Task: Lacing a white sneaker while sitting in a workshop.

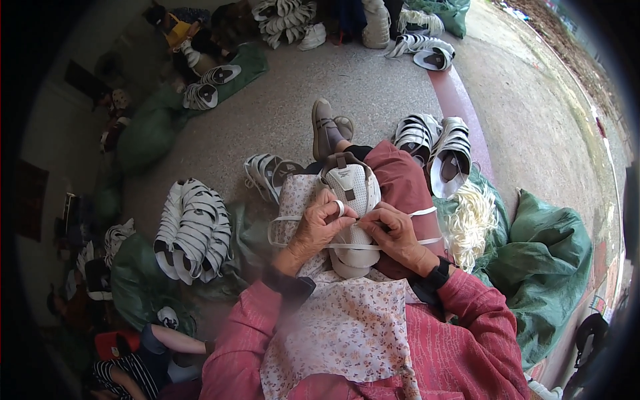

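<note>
A white and beige shoe upper [351, 181] lies on my lap, its heel collar away from me and its rounded toe towards me. My left hand [316, 227] is closed over the near part of the upper, with a flat white shoelace [341, 208] looped round a finger. Close beside it, my right hand [398, 235] is closed in a pinch over the middle of the upper, apparently on the same lace; its fingertips partly hide it. Lengths of lace stretch out to both sides across my thighs. The fingers cover part of the eyelet rows.
Stacked shoe uppers [193, 230] stand at the left, with more uppers [450, 157] at the right. A bundle of cream laces [471, 220] rests by a green sack [550, 260]. Other people sit at the left and far left. A floral apron [347, 323] covers my lap.
</note>
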The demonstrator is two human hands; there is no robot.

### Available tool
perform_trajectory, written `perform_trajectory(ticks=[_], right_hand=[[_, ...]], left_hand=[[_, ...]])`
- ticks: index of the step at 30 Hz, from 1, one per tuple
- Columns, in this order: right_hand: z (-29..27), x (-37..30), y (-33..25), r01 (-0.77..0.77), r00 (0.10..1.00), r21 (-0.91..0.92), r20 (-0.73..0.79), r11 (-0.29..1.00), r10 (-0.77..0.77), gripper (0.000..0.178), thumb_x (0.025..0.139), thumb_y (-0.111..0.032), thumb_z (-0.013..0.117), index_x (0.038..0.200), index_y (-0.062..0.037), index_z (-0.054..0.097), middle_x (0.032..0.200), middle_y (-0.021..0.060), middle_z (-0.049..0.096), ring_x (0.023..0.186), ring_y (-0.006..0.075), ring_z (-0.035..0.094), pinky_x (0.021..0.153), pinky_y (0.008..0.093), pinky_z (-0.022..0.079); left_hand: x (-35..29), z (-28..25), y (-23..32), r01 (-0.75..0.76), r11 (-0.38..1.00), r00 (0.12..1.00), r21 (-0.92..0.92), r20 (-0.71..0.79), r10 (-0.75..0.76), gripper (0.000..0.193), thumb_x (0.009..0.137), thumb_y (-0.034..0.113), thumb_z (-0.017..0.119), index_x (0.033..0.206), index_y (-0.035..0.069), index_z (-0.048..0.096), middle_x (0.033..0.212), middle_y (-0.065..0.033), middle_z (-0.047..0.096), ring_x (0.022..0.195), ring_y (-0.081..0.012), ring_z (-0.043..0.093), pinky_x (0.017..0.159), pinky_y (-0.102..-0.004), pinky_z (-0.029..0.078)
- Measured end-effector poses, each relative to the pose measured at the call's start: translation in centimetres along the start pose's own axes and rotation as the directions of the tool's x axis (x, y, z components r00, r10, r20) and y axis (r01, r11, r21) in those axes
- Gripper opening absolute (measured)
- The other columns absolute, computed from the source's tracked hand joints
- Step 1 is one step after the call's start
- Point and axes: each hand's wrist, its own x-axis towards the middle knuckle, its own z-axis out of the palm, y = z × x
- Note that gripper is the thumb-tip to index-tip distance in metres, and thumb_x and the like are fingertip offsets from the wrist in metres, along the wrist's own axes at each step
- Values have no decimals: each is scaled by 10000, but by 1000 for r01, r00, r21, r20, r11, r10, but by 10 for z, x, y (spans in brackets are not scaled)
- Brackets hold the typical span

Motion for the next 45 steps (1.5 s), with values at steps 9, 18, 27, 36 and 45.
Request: perform_trajectory(ticks=[9,18,27,36,45], right_hand=[[-2,2,9,-41,991,-11,-129,999,39,125,871,-62,714,989,-28,694,847,92,639,766,228,660,674,309,520],[0,-2,16,-37,981,-95,-195,995,18,113,853,-99,734,952,-63,694,891,77,621,766,221,661,671,310,523],[-1,-2,12,-10,987,-29,-163,1000,5,110,836,-38,735,935,-41,687,884,62,595,739,187,633,651,285,510],[-5,-6,18,54,993,-64,-103,996,-60,122,812,-21,725,922,-53,681,874,73,587,761,234,642,665,314,514],[-21,15,23,235,970,-153,98,960,-222,129,822,-75,702,935,-75,641,902,85,578,775,294,646,637,378,524]], left_hand=[[2,1,-8,-67,997,998,-28,-20,66,138,840,68,769,975,48,747,915,21,477,912,-118,490,831,-236,415],[1,5,-4,-50,999,997,7,-55,50,133,838,66,775,967,51,748,922,19,497,905,-117,507,824,-235,419],[1,3,-1,-47,999,998,0,-50,47,105,830,71,776,930,48,756,899,22,459,882,-113,482,767,-235,410],[2,6,0,-10,1000,999,-19,-38,9,127,813,45,787,936,41,756,886,24,452,790,-90,476,691,-229,421],[2,6,-10,-40,998,997,-46,-68,36,136,829,49,769,963,41,757,918,-3,495,881,-127,534,785,-247,457]])
